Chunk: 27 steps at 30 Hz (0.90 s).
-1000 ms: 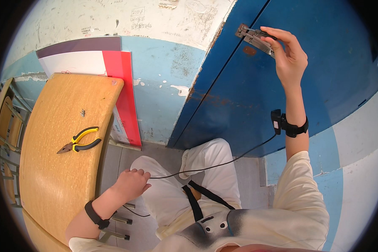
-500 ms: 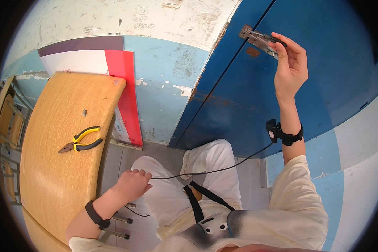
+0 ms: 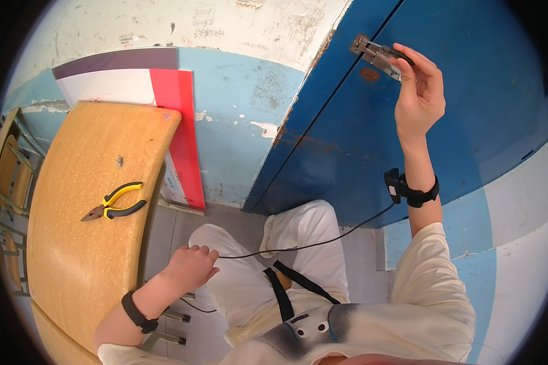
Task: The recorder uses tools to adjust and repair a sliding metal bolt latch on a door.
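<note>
Scuffed wall (image 3: 234, 100), blue door (image 3: 353, 152), wooden desk (image 3: 79, 164), right hand (image 3: 421, 91) pinching latch (image 3: 379, 56), left hand (image 3: 190, 266) curled, grip unclear

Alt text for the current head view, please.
A person's right hand pinches a black grip at a metal latch on a blue door. The left hand is loosely curled by the lap, where a black cable meets it; whether it holds the cable is unclear. Pliers lie on a wooden desk at left.

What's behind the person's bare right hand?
Around the right hand, the flat blue painted door shows, plus part of an elongated silver metal latch. Whatever lies directly behind the hand is covered.
</note>
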Tool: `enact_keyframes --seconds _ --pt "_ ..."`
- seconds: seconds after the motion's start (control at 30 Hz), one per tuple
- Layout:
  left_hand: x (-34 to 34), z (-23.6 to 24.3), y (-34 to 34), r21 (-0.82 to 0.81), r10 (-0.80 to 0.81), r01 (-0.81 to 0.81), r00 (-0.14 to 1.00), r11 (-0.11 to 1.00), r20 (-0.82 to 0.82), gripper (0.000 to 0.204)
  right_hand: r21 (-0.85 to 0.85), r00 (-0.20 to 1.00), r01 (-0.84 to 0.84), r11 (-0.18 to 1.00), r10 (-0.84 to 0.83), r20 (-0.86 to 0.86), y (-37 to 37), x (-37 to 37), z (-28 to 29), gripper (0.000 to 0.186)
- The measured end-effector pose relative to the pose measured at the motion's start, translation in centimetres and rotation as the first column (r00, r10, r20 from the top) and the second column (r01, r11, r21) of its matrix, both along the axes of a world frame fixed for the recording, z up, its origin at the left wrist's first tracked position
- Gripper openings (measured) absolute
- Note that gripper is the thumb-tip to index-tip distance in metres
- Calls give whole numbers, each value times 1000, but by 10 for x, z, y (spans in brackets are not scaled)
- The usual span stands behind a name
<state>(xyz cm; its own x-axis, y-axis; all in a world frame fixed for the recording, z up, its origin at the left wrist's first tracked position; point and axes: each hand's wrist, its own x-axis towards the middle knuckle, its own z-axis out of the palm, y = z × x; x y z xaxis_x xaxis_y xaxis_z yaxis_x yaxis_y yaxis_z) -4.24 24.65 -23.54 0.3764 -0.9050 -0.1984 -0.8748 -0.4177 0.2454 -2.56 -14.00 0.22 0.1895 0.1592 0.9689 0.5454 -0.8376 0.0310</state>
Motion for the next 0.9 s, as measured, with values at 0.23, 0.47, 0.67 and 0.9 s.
enact_keyframes --seconds 0.23,0.47,0.67,0.9 --pt "0 0 1 -12 -6 6 1000 1000 1 26 153 1000 13 988 -12 -11 10 5 6 14" --pt "0 2 0 -6 -5 5 1000 1000 3 26 61 981 149 987 -156 112 12 10 2 12" --pt "-1 1 0 12 3 -3 1000 1000 0 26 -55 975 148 988 -136 176 7 11 0 10" --pt "0 1 1 0 -3 3 1000 1000 4 26 70 996 28 997 -34 82 14 7 -2 14"
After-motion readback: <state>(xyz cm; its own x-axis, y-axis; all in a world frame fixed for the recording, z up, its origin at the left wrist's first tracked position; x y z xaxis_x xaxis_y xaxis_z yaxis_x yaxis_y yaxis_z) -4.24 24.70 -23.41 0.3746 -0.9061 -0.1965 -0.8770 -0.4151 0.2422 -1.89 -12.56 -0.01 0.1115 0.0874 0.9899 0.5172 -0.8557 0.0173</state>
